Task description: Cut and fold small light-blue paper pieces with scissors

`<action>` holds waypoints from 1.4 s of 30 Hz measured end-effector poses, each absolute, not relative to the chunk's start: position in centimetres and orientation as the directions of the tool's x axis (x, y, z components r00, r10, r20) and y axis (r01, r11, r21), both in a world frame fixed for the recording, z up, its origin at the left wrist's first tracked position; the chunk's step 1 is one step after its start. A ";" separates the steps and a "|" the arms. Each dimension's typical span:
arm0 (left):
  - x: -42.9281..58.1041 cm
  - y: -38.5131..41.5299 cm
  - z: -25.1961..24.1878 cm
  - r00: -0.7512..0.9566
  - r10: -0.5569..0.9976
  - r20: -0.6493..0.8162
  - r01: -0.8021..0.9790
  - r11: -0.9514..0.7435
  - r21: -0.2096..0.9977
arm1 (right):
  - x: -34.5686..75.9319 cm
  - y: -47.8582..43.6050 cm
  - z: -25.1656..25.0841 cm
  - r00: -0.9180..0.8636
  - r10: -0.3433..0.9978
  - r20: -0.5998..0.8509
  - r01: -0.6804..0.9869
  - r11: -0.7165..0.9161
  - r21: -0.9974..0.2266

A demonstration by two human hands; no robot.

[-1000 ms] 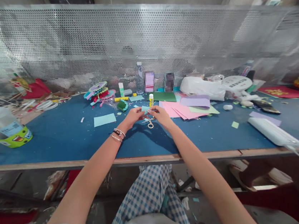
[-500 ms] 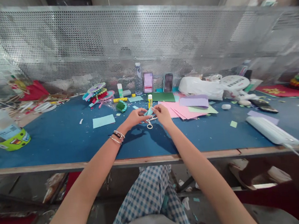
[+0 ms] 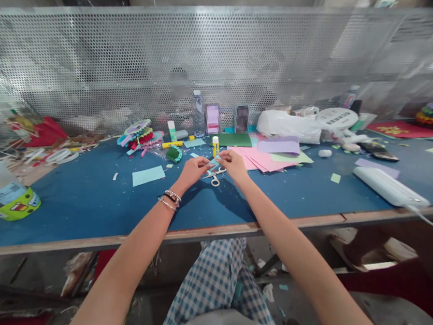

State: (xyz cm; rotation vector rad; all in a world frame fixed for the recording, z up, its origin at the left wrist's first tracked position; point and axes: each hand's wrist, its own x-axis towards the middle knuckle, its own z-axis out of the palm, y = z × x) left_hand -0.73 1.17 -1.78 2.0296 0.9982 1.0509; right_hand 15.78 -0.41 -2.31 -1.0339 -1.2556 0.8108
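Note:
My left hand (image 3: 193, 169) and my right hand (image 3: 233, 163) meet over the middle of the blue table (image 3: 87, 198). Between their pinched fingertips they hold a small light-blue paper piece (image 3: 213, 162). White-handled scissors (image 3: 213, 176) lie on the table just under the hands. A yellow-capped glue stick (image 3: 215, 145) stands right behind them. My left wrist wears bracelets (image 3: 169, 198).
Pink, purple and green paper sheets (image 3: 270, 155) lie right of the hands, a light-blue sheet (image 3: 148, 175) to the left. A water bottle (image 3: 197, 114), folded paper crafts (image 3: 139, 135), a white bag (image 3: 290, 126) and a white device (image 3: 389, 187) stand around. A perforated metal screen (image 3: 113, 75) backs the table.
Both hands stayed together on the small blue paper, shifting it slightly between the fingertips. The view drifted a little; nothing else on the table moved.

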 end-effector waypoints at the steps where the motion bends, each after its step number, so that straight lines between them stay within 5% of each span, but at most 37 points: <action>1: -0.7 1.2 -1.8 0.385 0.836 0.391 0.355 -0.525 0.773 | 15.8 -0.4 -2.3 0.161 0.920 0.358 0.056 0.353 -0.934; 17: -0.6 1.7 -2.4 0.395 0.801 0.450 0.401 -0.591 0.700 | 15.8 -0.4 -2.4 0.159 0.924 0.346 0.095 0.335 -0.938; 42: 0.1 0.8 -1.1 0.322 0.869 0.375 0.188 -0.447 0.874 | 16.0 -0.6 -2.0 0.257 0.865 0.431 0.104 0.419 -0.902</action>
